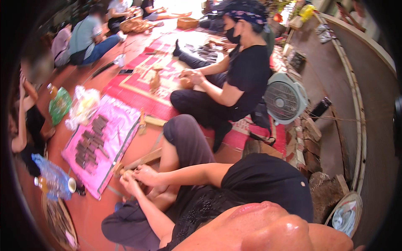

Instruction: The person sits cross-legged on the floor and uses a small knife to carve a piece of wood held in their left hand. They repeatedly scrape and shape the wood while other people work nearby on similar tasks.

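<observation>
My left hand (130,184) and my right hand (146,175) meet in front of my bent knees. Both are closed around a small light-brown wooden piece (122,171), mostly hidden by the fingers; its exact kind is not clear. Just beyond them, a wooden bar (146,158) slants up toward my raised knee. Left of my hands lies a pink cloth (125,115), bearing rows of dark, slim carving tools (90,146). A small yellowish wooden figure-like object (142,121) stands by the cloth's far right corner.
A co-worker in black (247,71) sits ahead on a red mat (121,98), handling a brown object. A grey box fan (285,98) stands at right beside stacked bricks (310,146). Bagged bottles (56,182) and a round basket (63,217) are at left.
</observation>
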Action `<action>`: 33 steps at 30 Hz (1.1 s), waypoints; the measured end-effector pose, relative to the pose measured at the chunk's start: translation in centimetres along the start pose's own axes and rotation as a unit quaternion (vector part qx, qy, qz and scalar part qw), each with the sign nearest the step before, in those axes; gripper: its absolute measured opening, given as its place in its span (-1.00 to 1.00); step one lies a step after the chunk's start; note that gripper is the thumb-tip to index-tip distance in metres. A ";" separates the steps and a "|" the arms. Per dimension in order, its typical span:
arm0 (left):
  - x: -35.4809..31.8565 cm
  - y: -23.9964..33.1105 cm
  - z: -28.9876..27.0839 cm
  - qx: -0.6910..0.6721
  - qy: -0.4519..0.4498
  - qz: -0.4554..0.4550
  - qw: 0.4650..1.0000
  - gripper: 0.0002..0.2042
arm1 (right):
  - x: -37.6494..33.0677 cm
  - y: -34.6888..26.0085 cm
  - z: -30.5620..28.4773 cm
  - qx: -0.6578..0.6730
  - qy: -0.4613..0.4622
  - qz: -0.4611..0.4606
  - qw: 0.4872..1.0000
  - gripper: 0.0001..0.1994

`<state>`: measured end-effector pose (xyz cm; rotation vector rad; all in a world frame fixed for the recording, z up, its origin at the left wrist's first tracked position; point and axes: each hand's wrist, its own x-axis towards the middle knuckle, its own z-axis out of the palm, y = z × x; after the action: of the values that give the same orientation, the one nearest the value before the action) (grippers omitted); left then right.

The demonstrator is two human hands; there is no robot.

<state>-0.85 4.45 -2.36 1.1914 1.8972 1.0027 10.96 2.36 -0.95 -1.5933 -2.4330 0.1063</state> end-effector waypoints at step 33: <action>0.9 -2.8 1.1 -0.035 0.017 0.021 0.999 -0.56 | 0.2 0.9 0.7 0.202 0.059 0.047 0.977 -0.66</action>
<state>-1.41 4.77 -5.47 1.1864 1.8546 1.1087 11.51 2.92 -1.74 -1.4805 -2.0780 0.4751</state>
